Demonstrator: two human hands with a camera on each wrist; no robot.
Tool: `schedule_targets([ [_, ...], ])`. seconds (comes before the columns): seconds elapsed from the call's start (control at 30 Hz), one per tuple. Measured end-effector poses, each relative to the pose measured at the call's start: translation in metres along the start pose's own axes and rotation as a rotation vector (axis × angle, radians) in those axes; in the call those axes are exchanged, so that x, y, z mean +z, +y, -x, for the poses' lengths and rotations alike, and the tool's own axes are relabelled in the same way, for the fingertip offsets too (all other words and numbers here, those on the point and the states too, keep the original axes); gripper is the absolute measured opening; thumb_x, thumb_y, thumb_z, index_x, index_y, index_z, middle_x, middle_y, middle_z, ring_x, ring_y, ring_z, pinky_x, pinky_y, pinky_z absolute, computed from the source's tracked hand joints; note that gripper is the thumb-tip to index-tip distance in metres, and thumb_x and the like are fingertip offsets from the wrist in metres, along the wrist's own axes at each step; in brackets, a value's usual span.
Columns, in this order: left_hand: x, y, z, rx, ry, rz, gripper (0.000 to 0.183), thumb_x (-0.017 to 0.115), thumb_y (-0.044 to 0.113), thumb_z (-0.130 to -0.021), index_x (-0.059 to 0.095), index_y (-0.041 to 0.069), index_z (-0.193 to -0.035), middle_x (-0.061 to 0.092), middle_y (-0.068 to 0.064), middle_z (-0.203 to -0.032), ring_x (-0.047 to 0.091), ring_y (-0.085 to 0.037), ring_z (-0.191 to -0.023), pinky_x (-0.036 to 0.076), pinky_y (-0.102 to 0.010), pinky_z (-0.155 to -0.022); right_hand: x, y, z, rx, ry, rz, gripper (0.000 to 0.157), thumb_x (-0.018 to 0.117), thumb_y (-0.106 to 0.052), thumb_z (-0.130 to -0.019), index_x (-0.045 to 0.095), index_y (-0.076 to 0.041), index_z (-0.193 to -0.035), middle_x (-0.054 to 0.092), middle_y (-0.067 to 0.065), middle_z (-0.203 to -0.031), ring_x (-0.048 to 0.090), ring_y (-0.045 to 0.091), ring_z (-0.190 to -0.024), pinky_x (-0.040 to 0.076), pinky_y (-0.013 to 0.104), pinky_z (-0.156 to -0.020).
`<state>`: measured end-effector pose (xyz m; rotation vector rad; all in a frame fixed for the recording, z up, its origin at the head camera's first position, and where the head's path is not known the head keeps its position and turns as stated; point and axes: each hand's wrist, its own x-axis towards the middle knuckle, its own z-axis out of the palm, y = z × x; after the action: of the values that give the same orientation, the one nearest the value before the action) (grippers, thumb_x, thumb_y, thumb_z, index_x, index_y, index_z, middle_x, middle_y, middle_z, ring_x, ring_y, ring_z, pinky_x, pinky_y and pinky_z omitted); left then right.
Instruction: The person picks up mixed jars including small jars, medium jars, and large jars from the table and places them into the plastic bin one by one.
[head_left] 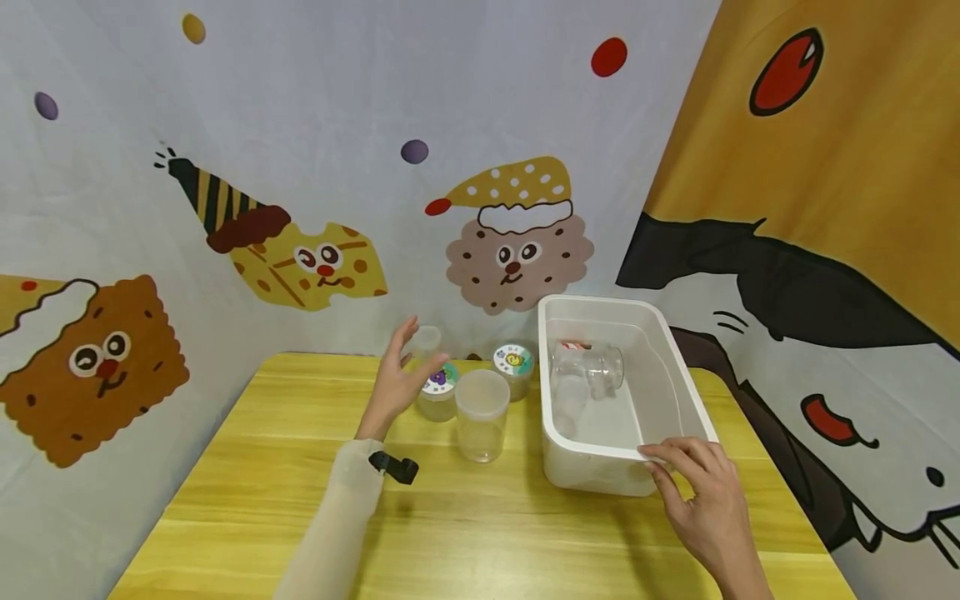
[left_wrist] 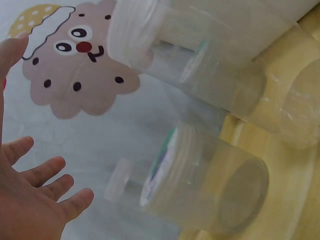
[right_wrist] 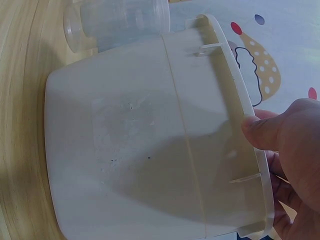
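My left hand [head_left: 392,385] hovers beside a clear plastic jar [head_left: 437,406] whose lid bears a purple-and-green label. Its fingers are spread and hold nothing; in the left wrist view they stand apart from that jar. A taller clear jar [head_left: 482,433] with a plain frosted lid stands to the right. With thumb and fingers my right hand [head_left: 705,500] grips the near rim of a white plastic bin [head_left: 600,473]; the right wrist view shows the thumb on the outside of the rim. Inside the bin, a clear jar [head_left: 600,367] lies on its side near a frosted container [head_left: 572,396].
Another lidded jar [head_left: 514,367] with a yellow-and-green label stands against the bin's left side. A small frosted-top container [head_left: 427,337] sits behind the purple-labelled jar. A cartoon-print curtain [head_left: 420,83] hangs behind the wooden table [head_left: 465,542].
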<state>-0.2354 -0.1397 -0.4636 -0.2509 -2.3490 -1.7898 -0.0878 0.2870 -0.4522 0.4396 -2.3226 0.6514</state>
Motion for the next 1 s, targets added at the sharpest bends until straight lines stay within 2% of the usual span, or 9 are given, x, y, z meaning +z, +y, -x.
schedule_targets([
  [0.33,0.002,-0.022,0.007,-0.043,0.008,-0.030,0.094,0.079,0.052,-0.087,0.021,0.043,-0.161,0.027,-0.007,-0.169,0.024,-0.029,-0.157,0.027,-0.058,-0.125,0.001,0.000,0.000,-0.006,0.004,-0.006,0.038,0.087,0.003,-0.072,0.081,-0.020,-0.101,0.069,0.002,-0.099,0.053,0.021,-0.096,0.035,0.036,-0.082],
  [0.6,0.002,-0.035,0.010,-0.096,0.009,-0.062,0.110,0.088,0.046,-0.080,0.021,0.026,-0.164,0.026,-0.008,-0.170,0.023,-0.029,-0.157,0.027,-0.059,-0.125,0.001,0.001,0.000,-0.006,0.007,-0.007,0.038,0.087,0.004,-0.072,0.081,-0.019,-0.101,0.069,0.002,-0.099,0.053,0.022,-0.096,0.035,0.037,-0.081],
  [0.83,0.002,-0.050,0.012,-0.179,-0.035,-0.081,0.114,0.090,0.043,-0.078,0.017,0.029,-0.165,0.026,-0.006,-0.170,0.023,-0.030,-0.157,0.025,-0.057,-0.126,0.001,0.001,0.000,-0.010,0.013,-0.003,0.039,0.087,0.003,-0.072,0.081,-0.020,-0.101,0.069,0.001,-0.099,0.054,0.022,-0.096,0.035,0.037,-0.082],
  [1.0,0.004,-0.056,0.014,-0.197,-0.056,-0.074,0.119,0.092,0.044,-0.075,0.016,0.028,-0.165,0.027,-0.010,-0.169,0.025,-0.034,-0.156,0.026,-0.059,-0.125,0.002,0.001,0.001,-0.007,0.012,-0.004,0.038,0.087,0.003,-0.072,0.081,-0.021,-0.102,0.069,0.002,-0.099,0.053,0.022,-0.096,0.035,0.037,-0.082],
])
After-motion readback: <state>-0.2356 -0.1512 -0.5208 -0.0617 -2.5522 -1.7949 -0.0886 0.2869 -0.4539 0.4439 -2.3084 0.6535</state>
